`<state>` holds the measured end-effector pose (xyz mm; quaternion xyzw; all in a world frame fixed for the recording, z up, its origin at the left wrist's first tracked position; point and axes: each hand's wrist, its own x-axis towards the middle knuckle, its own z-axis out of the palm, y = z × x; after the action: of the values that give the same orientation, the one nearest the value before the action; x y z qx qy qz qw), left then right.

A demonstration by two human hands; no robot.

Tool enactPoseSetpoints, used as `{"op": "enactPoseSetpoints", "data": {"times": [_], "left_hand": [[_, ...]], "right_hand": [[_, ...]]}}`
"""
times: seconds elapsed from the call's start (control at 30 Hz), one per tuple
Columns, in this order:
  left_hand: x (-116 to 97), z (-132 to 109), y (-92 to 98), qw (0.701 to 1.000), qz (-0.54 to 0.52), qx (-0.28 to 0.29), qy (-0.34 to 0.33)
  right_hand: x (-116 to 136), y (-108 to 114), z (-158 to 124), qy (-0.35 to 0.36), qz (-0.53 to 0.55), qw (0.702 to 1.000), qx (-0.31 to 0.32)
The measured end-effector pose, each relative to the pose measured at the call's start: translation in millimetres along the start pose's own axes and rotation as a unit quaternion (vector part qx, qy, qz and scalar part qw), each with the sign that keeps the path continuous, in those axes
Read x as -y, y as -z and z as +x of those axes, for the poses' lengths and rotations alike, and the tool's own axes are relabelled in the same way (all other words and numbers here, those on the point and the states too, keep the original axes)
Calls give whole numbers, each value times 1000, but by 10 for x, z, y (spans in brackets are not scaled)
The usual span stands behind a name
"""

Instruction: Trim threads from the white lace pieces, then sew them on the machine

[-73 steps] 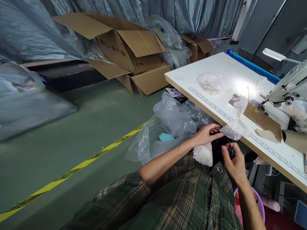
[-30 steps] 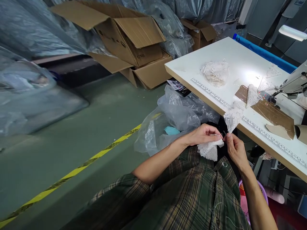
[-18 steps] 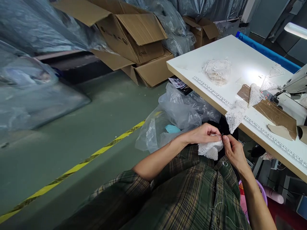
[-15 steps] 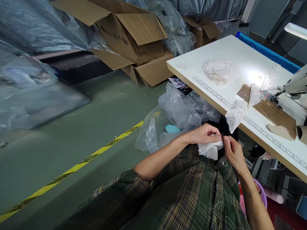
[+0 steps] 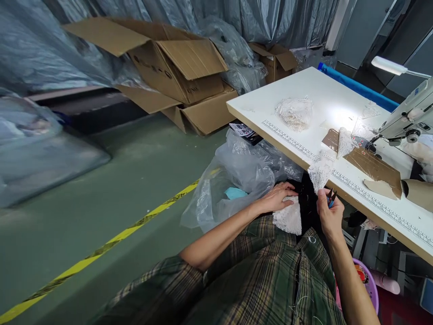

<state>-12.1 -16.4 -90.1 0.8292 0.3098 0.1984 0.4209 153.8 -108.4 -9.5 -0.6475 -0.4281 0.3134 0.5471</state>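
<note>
My left hand [image 5: 274,198] lies with its fingers stretched out over the top of a white lace piece [image 5: 288,217] on my lap. Within my right hand [image 5: 329,212] are small blue-handled thread snips [image 5: 331,198], their dark blades pointing up. The thumb and fingertip of that hand meet the lower tip of a second lace piece [image 5: 320,170], which hangs over the table edge. Whether they pinch it is hard to see. From there, more lace [image 5: 345,142] runs up toward the sewing machine [image 5: 402,117].
A heap of lace [image 5: 295,113] rests on the white table [image 5: 250,97], with brown card [image 5: 375,164] near the machine. Clear plastic bags [image 5: 233,167] sit left of my lap. Cardboard boxes [image 5: 182,67] stand behind on the floor. A purple basket [image 5: 372,289] is at lower right.
My hands were together at the lace piece and are now apart. The left has flattened over it on my lap; the right has moved to the hanging lace, and the snips now show.
</note>
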Motion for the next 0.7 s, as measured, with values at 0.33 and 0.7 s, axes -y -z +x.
{"op": "enactPoseSetpoints", "data": {"times": [0.33,0.7], "left_hand": [[-452,80,244,827,-543,137,45],[-610,3,429,916,-382,107,61]], "right_hand": [[270,-17,-549,135,-90,956,246],[293,215,-544,125,-137,916,355]]}}
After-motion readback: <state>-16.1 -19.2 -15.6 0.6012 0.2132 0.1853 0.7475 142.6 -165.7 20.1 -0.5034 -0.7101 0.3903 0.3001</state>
